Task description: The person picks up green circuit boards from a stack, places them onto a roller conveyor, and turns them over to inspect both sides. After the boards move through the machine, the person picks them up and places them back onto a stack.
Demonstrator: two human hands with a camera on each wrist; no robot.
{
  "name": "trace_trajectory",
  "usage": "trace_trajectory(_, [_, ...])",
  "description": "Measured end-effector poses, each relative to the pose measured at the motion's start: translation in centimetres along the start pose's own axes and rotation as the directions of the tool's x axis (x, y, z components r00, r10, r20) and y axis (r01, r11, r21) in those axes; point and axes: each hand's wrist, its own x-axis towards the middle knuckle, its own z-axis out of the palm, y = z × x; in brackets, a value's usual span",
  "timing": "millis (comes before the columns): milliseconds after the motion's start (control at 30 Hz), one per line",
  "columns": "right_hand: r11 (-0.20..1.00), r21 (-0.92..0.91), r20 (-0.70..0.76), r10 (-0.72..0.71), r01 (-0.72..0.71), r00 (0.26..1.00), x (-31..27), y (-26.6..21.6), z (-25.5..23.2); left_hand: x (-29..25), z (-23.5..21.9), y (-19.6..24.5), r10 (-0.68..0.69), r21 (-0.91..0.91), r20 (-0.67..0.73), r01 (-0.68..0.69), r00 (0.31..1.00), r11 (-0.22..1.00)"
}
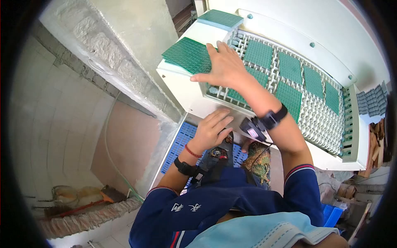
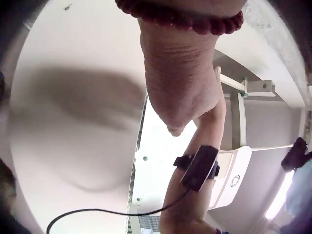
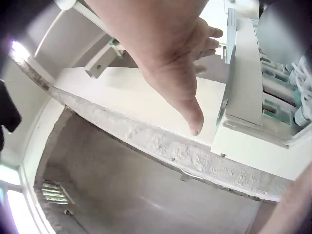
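My right hand [image 1: 225, 68] is spread above the left end of a white machine, thumb held apart from the fingers. In the head view it overlaps the right edge of a green textured tile sheet [image 1: 186, 54] on the white ledge. Nothing shows in its grasp. From the right wrist, the hand [image 3: 175, 73] appears beside that ledge, its thumb extended. My left hand [image 1: 211, 130], with a red bead bracelet [image 1: 193, 151] at its wrist, hovers lower by the machine's front panel, fingers loosely bent and holding nothing. In the left wrist view its fingers are mostly hidden.
Several green tile sheets [image 1: 288, 66] lie on the machine's bed of white links [image 1: 320, 124]. Another green stack [image 1: 220, 19] sits at the ledge's far end. Grey-blue pieces [image 1: 372, 101] stand at the right end. A rough concrete edge [image 1: 103, 53] runs along the left.
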Motion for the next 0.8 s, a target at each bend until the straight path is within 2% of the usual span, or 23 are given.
trace_trajectory(100, [0.99, -0.125, 0.295, 0.104, -0.069, 0.95, 3.7, -0.9, 1.1, -1.1, -0.6, 0.1, -0.03, -0.017, -0.006, 0.03, 1.0, 0.999])
trace_trajectory(200, [0.991, -0.045, 0.429, 0.135, -0.128, 0.893, 5.4, -0.4, 0.4, -1.4, -1.3, 0.0, -0.06, -0.006, 0.003, 0.06, 0.998, 0.998])
trace_trajectory(300, [0.984, 0.109, 0.307, 0.1, -0.139, 0.947, 5.0, 1.5, -0.1, -1.7, -1.4, 0.0, -0.086, -0.027, -0.014, 0.086, 0.996, 0.996])
trace_trajectory(400, [0.976, 0.169, 0.09, 0.126, -0.139, 0.988, 2.2, 3.6, -1.9, -1.5, -0.7, -0.2, -0.081, -0.059, -0.042, 0.079, 0.996, 0.995])
trace_trajectory(467, [0.973, 0.175, -0.091, 0.171, -0.153, 0.981, -1.9, 5.5, -3.7, -1.2, -0.3, 0.0, -0.074, -0.119, -0.065, 0.065, 0.995, 0.991])
trace_trajectory(567, [0.927, 0.061, -0.266, 0.372, -0.37, 0.889, -10.0, 8.2, -6.1, -1.0, 0.3, -0.2, -0.062, -0.118, -0.059, 0.054, 0.996, 0.991])
trace_trajectory(633, [0.828, 0.007, -0.349, 0.527, -0.56, 0.775, -15.5, 10.5, -7.2, -1.2, 0.9, -0.5, -0.045, -0.133, -0.045, 0.039, 0.998, 0.99])
trace_trajectory(700, [0.681, 0.012, -0.402, 0.674, -0.732, 0.62, -20.5, 13.2, -7.8, -0.9, 1.6, -0.5, -0.033, -0.15, -0.032, 0.028, 0.999, 0.988])
trace_trajectory(767, [0.516, -0.143, -0.489, 0.705, -0.845, 0.513, -23.9, 15.2, -7.6, -0.5, 2.0, -0.3, -0.021, -0.179, -0.017, 0.017, 1.0, 0.984])
trace_trajectory(800, [0.425, -0.183, -0.475, 0.751, -0.886, 0.458, -24.6, 15.5, -7.6, -0.4, 2.3, -0.1, -0.009, -0.186, -0.012, 0.006, 1.0, 0.983])
